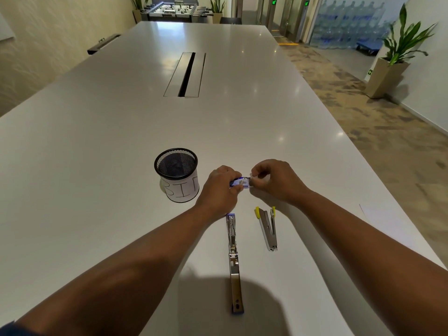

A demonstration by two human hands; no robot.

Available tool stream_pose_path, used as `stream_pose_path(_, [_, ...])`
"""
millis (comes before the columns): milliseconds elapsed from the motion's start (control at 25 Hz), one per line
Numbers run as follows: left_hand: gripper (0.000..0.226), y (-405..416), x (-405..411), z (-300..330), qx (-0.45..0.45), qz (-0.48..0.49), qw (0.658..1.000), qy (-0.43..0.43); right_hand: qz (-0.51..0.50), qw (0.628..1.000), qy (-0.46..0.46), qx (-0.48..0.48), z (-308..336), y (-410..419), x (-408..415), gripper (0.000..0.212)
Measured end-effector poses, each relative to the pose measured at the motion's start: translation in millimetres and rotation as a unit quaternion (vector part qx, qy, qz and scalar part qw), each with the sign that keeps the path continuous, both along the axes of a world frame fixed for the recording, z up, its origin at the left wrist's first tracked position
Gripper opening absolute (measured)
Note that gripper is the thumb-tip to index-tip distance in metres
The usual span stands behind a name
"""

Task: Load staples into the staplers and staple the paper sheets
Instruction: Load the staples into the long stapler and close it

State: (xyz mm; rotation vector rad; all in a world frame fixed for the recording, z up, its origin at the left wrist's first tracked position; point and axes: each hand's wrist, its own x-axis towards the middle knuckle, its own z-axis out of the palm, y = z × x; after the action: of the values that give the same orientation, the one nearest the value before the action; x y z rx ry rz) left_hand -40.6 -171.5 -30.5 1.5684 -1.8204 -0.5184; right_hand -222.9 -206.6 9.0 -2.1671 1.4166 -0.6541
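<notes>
**Two hands work a small staple box above open staplers**

A person's left hand [219, 187] grips a small blue-and-white staple box [240, 183] just above the white tabletop [97, 166], fingers curled over its near end. The right hand [274, 180] pinches the box's other end, thumb and fingertips closed on it. Just nearer the person than the left hand, a long stapler with blue ends [234, 263] lies opened out flat. Beside it, below the right hand, a smaller stapler with yellow tips [268, 229] lies spread in a narrow V. To the left of the left hand stands a black mesh cup [177, 174] wrapped in paper with handwritten letters. A paper sheet's edge [363, 212] shows right of the right forearm.
</notes>
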Motion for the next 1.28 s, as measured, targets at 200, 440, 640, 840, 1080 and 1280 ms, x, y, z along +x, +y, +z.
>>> stream_pose_path(200, [0.031,0.1,0.6,0.2,0.000,0.001,1.000,0.002,0.031,0.998,-0.036,0.039,8.0,10.1,-6.0,0.008])
stream_pose_path(440, [0.030,0.8,-0.1,-1.4,0.002,0.002,1.000,0.005,0.096,0.985,0.119,0.077,6.6,23.9,3.6,0.012])
stream_pose_path(640, [0.031,-0.3,0.8,-0.9,0.001,-0.001,1.000,0.008,-0.036,0.998,-0.040,0.024,3.7,14.4,-3.2,0.014])
stream_pose_path(840, [0.032,-1.4,0.1,-3.3,0.003,0.000,1.000,0.003,-0.157,0.977,-0.091,0.114,-6.8,6.6,-2.7,0.011])
stream_pose_path(1080, [0.033,-0.5,-1.3,-2.2,0.003,0.003,1.000,-0.003,-0.169,0.971,-0.098,0.140,-5.5,4.6,7.0,0.015])
stream_pose_path(1280, [0.032,-0.6,-1.2,-0.7,0.002,0.000,1.000,-0.009,-0.180,0.966,-0.117,0.146,-4.5,6.9,10.1,0.008])
